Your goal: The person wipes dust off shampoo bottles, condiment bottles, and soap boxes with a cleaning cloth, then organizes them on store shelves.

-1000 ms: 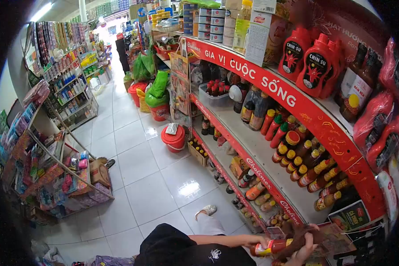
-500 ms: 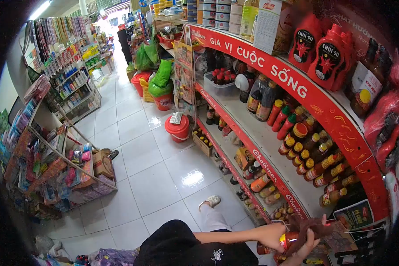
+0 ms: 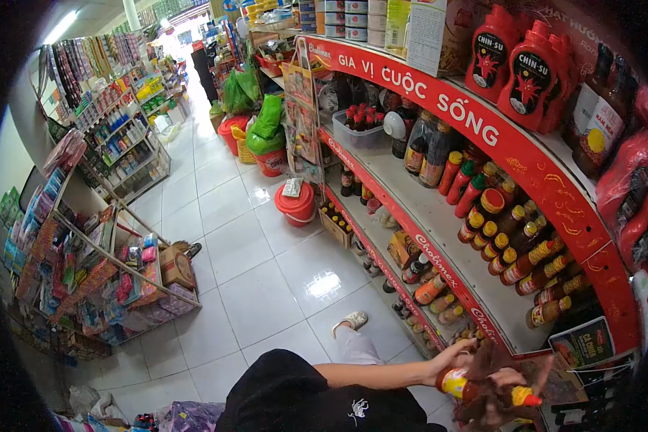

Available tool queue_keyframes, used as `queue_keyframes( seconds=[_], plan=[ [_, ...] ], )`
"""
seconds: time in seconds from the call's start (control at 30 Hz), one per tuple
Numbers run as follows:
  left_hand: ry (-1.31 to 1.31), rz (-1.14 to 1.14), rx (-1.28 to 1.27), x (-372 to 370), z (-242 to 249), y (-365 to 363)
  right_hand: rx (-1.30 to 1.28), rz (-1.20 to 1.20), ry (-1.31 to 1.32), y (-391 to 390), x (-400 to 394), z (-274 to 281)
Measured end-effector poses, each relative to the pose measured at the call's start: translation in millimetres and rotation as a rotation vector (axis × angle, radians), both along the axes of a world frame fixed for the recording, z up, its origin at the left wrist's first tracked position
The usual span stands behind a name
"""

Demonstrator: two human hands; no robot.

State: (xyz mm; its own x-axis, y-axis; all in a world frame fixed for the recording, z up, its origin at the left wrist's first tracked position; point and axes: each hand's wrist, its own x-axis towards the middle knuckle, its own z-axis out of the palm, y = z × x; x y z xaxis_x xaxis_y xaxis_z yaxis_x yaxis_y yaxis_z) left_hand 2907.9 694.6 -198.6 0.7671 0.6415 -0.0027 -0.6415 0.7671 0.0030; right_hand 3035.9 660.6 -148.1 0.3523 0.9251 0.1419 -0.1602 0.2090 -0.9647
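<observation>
My left hand (image 3: 450,362) is closed around the base end of a sauce bottle (image 3: 452,383) with a yellow and red label. The bottle lies tilted nearly sideways, its red and yellow cap (image 3: 525,396) pointing right. A brown cloth (image 3: 482,396) wraps the bottle's middle. My right hand (image 3: 509,376) grips the cloth against the bottle, blurred and partly covered by the fabric. Just above both hands, rows of sauce bottles (image 3: 525,270) with yellow caps stand on the white shelf (image 3: 439,216).
Red bottles (image 3: 529,79) and packs fill the top shelf at right. A lower shelf holds more bottles (image 3: 430,288). A red lidded bucket (image 3: 295,205) stands on the tiled floor (image 3: 266,288). Across the aisle is a rack of packaged goods (image 3: 122,281).
The bottle has turned so that its cap now shows at the right, beyond the cloth. The cloth and my right hand have shifted around it. The view has tilted slightly.
</observation>
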Motion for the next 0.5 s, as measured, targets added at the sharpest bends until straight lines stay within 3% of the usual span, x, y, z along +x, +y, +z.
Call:
queue_keyframes(
  seconds=[0.03,0.1,0.2,0.3,0.5],
  plan=[
    [0.235,0.087,-0.221,2,34,-1,-0.002,-0.017,0.000,-1,3,0],
    [-0.115,0.030,0.091,-3,22,3,0.000,-0.047,-0.002,0,7,0],
    [0.077,0.067,0.057,5,33,0,0.003,-0.082,-0.003,1,13,2],
    [0.088,0.083,0.009,9,48,1,0.002,-0.092,0.009,0,18,3],
    [0.390,0.494,0.365,20,48,10,-0.011,-0.060,0.011,1,12,-1]
  ],
)
